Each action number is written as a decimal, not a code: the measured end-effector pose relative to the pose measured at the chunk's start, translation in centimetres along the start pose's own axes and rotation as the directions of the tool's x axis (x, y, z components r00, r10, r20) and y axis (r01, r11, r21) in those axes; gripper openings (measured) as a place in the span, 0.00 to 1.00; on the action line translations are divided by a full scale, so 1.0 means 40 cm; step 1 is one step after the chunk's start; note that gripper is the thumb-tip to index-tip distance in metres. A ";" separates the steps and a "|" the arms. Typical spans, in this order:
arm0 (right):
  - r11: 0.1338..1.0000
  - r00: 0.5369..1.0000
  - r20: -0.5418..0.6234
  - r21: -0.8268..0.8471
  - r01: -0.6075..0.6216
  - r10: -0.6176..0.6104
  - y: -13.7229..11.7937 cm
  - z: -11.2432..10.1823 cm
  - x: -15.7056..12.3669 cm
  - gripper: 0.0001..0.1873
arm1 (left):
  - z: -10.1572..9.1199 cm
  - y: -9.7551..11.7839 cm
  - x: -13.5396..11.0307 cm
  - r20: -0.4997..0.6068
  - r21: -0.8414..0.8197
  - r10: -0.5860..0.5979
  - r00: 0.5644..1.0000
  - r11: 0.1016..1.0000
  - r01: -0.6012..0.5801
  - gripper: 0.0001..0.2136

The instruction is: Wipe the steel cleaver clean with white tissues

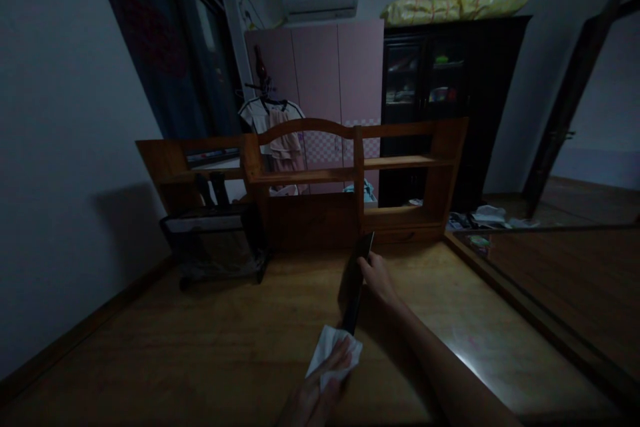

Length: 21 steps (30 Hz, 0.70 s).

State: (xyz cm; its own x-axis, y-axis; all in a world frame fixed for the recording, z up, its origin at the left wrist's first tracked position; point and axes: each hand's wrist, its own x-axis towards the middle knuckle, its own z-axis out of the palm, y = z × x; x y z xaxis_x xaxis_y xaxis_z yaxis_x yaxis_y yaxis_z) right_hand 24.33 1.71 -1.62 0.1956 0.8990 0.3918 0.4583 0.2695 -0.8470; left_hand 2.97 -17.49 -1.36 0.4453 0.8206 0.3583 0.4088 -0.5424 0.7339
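Note:
A long, dark, flat object [356,287] with a thin straight edge stands tilted above the wooden surface; the dim light hides its exact kind. My right hand [376,273] is closed on its upper part, thumb and fingers pinching the edge. Lower down, my left hand [320,380] holds a white tissue [327,340] under its fingers, against the object's near end. To the left on the same surface stands a black rack [215,240] with a clear, glossy front and two dark handles [219,188] sticking up from it.
A wooden shelf unit [307,177] runs along the far edge of the wooden surface [240,340]. A raised wooden rim [520,307] borders the right side, and a white wall [65,180] the left. Behind stand a pink wardrobe [315,73] and a black cabinet [480,100].

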 end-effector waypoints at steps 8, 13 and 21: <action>0.998 0.998 -0.022 0.042 0.054 -0.053 -0.019 -0.012 -0.007 0.12 | -0.025 0.032 -0.011 0.009 -0.048 -0.017 1.000 0.999 0.017 0.20; 0.996 0.998 -0.037 0.069 0.050 -0.048 -0.019 -0.012 -0.007 0.13 | -0.024 0.001 -0.020 0.040 -0.015 0.014 0.999 1.000 -0.013 0.21; 0.995 0.998 -0.055 0.099 0.030 -0.024 -0.010 -0.006 -0.002 0.11 | -0.027 0.003 -0.018 0.063 -0.157 -0.207 0.976 0.964 0.215 0.19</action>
State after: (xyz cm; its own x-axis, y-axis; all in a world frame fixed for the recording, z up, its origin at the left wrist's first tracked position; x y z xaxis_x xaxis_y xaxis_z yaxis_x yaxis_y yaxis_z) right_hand 24.33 1.45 -1.25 0.2318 0.8718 0.4315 0.3754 0.3291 -0.8665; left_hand 1.84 -17.97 -0.91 0.3999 0.9022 0.1617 0.3644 -0.3184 0.8751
